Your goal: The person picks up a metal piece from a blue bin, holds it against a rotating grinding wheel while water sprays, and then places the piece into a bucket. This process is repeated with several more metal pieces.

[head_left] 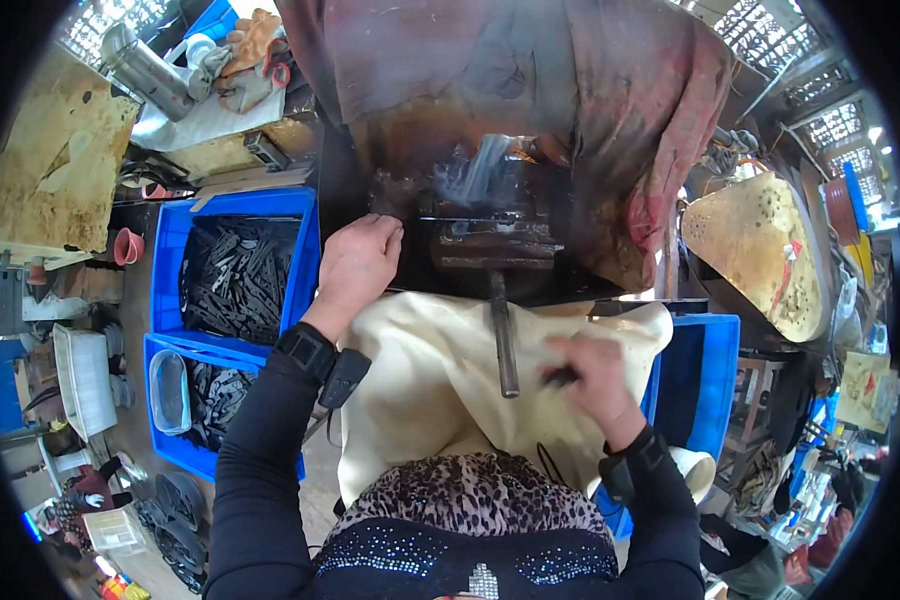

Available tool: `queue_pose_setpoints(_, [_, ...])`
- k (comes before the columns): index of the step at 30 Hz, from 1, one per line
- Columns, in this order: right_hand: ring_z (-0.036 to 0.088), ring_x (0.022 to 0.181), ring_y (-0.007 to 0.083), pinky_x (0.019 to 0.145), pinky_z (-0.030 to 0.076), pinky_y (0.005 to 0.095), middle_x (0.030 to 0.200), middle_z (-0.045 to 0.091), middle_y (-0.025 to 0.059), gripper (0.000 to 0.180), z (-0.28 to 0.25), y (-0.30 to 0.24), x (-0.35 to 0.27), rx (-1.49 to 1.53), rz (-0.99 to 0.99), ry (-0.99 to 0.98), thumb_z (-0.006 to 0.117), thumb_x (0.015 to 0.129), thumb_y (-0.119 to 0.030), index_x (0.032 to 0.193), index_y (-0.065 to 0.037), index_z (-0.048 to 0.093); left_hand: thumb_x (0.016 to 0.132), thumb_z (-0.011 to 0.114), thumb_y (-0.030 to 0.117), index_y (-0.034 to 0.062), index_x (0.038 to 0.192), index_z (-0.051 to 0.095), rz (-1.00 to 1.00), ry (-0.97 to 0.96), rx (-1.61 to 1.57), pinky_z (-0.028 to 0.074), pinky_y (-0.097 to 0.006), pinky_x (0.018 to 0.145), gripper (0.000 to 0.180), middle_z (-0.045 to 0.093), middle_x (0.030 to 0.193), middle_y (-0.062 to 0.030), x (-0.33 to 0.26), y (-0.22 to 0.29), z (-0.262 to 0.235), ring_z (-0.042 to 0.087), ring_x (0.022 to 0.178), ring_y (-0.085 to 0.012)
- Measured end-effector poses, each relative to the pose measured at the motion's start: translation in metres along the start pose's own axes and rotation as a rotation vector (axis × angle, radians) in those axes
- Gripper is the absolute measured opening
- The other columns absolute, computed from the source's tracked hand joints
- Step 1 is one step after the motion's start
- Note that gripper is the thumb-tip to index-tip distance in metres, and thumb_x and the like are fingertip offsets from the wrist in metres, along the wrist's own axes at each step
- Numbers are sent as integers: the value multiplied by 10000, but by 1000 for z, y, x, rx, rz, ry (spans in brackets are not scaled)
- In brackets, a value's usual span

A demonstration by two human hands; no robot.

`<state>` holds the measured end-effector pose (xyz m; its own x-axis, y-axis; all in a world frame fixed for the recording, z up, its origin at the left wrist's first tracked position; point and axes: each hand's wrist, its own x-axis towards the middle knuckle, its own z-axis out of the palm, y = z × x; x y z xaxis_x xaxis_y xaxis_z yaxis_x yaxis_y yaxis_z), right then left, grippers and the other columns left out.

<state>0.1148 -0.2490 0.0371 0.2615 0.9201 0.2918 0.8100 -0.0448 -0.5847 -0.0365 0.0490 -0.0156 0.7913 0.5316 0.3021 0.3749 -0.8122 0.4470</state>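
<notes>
My left hand [360, 258] is at the left edge of a dark, greasy machine, its fingers curled together. Whatever lies in those fingers is hidden. Over the cream cloth [420, 350] across my lap, my right hand [592, 378] is blurred by motion, its fingers closed on a small dark piece [560, 377] whose kind I cannot make out. Between my hands a metal bar handle [503, 340] points toward me from the machine's metal block [495, 250]. Behind that block, whitish streaks and a small orange glow show in the machine's opening [490, 165].
Blue crates [310, 235] on the left hold many dark, flat metal pieces [235, 280]. Another blue crate [708, 370] stands at my right. Stained reddish cloth [650, 120] drapes the machine. A worn board [755, 250] is at right; gloves [250, 50] lie at upper left.
</notes>
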Motion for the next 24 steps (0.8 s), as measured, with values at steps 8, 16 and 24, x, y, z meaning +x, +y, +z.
queue_pose_setpoints(8, [587, 730, 376, 620, 467, 402, 801, 604, 156, 100, -18, 104, 55, -414, 233, 154, 674, 839, -65, 927, -24, 649, 841, 636, 107, 50, 855, 642, 18, 32, -38, 527, -405, 645, 59, 650, 817, -112, 9, 1, 3, 639, 737, -311])
queue_pose_setpoints(16, [594, 731, 349, 704, 436, 398, 779, 604, 133, 103, -13, 113, 63, -316, 333, 29, 667, 848, -98, 920, -29, 642, 825, 662, 71, 39, 881, 655, 6, -34, -52, 519, -375, 583, 66, 631, 768, -100, 18, -2, 2, 625, 661, -295])
queue_pose_setpoints(24, [597, 741, 331, 726, 400, 392, 785, 610, 126, 104, -12, 113, 66, -354, 369, -62, 657, 850, -100, 917, -23, 635, 808, 681, 45, 30, 900, 654, -3, -92, -68, 509, -356, 549, 98, 602, 728, -94, 20, -3, 3, 605, 615, -276])
